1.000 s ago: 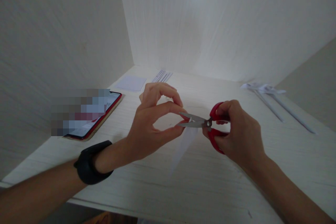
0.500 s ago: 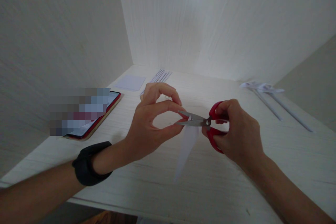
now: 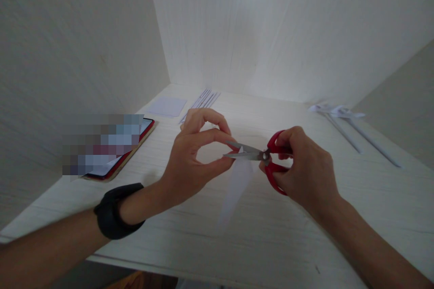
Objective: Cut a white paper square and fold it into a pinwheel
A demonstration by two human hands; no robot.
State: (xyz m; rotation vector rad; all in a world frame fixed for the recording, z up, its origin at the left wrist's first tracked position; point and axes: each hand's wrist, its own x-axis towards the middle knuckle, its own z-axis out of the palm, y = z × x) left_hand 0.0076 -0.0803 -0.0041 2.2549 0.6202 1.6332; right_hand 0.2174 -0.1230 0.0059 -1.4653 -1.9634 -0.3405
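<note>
My right hand grips red-handled scissors, their blades nearly closed and pointing left. Between the blades is the top of a narrow white paper strip that hangs down toward the table. My left hand pinches that strip's top between thumb and forefinger, right at the blade tips. A black band sits on my left wrist. Both hands hover above the pale wooden table.
A phone in a red case lies at the left by the wall. A white paper square and several thin paper strips lie at the back. Rolled white paper sticks lie at the right. Walls enclose the table on three sides.
The scissor blades have closed further on the paper strip. Both hands and the strip have shifted slightly left; the hanging strip has swung a little.
</note>
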